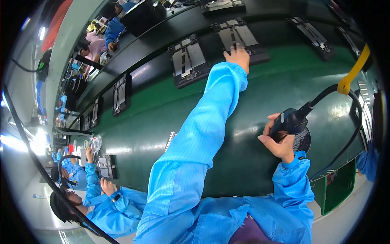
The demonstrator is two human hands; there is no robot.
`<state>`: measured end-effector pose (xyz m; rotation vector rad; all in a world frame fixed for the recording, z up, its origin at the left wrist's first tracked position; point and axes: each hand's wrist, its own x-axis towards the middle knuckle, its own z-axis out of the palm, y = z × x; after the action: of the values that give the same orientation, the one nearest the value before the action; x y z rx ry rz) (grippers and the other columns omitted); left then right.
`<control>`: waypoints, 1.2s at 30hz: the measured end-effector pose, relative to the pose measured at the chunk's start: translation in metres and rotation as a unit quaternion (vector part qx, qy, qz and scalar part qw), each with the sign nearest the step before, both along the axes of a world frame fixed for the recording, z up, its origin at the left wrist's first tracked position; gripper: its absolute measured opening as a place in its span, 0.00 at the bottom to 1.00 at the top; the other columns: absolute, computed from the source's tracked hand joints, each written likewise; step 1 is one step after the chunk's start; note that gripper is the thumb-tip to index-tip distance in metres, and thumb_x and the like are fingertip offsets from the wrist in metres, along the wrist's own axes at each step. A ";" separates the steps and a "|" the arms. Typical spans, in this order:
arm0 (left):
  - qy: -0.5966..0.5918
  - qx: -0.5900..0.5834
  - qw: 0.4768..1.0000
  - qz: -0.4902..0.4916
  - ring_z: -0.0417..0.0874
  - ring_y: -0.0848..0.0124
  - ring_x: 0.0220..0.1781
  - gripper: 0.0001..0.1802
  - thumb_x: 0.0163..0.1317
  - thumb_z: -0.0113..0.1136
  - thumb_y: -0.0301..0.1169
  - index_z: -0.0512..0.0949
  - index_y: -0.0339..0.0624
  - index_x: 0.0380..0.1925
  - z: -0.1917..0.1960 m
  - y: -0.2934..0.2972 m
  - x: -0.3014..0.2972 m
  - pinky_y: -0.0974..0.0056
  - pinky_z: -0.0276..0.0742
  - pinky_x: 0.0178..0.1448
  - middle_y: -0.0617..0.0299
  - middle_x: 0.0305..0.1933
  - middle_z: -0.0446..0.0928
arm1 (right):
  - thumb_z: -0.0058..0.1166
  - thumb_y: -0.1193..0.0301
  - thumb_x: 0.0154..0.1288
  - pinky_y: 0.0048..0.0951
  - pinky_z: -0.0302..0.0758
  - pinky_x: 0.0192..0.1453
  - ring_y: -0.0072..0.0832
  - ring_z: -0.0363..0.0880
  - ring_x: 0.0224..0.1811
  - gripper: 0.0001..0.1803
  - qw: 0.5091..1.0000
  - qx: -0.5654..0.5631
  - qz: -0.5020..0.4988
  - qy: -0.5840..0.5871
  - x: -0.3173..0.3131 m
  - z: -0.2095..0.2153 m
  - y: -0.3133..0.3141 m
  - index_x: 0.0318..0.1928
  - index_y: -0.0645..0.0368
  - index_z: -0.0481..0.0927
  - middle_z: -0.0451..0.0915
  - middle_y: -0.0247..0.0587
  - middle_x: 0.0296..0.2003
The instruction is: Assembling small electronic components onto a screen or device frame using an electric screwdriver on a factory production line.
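Note:
My left hand (239, 57) reaches far across the bench, fingers stretched out over the near part of an opened tablet-like device (239, 34) with silver battery-like panels. The fingertips appear to rest on it. Closer to me, my right hand (280, 142) is wrapped round a black electric screwdriver (286, 124), its thick black cable running up to a yellow strap (354, 71). Beside that hand, partly hidden by it, sits a round dish (303, 141) with a dotted dark surface. Another opened device (189, 61) lies left of my left hand.
Several more devices line the dark far strip, one at the right (312, 36) and one at the left (121, 94). The green bench (239, 162) spans the middle. A co-worker (109, 203) in blue sits to my left at a device (107, 166). A green bin (339, 189) stands low right.

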<state>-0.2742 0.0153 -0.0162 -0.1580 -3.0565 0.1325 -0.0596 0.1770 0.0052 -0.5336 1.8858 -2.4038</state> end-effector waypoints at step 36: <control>0.029 0.286 0.927 -0.242 0.72 0.54 0.59 0.23 0.35 0.69 0.22 0.78 0.33 0.37 0.005 0.041 0.346 0.45 0.61 0.62 0.50 0.50 0.76 | 0.62 0.81 0.50 0.24 0.71 0.21 0.24 0.74 0.17 0.17 0.956 0.005 -0.280 0.089 -0.039 0.027 0.130 0.39 0.66 0.70 0.75 0.38 0.20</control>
<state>0.0713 0.0563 -0.0110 -0.8211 -2.7424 -0.7534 -0.0989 0.3071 0.0323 -0.2372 2.3924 -2.7446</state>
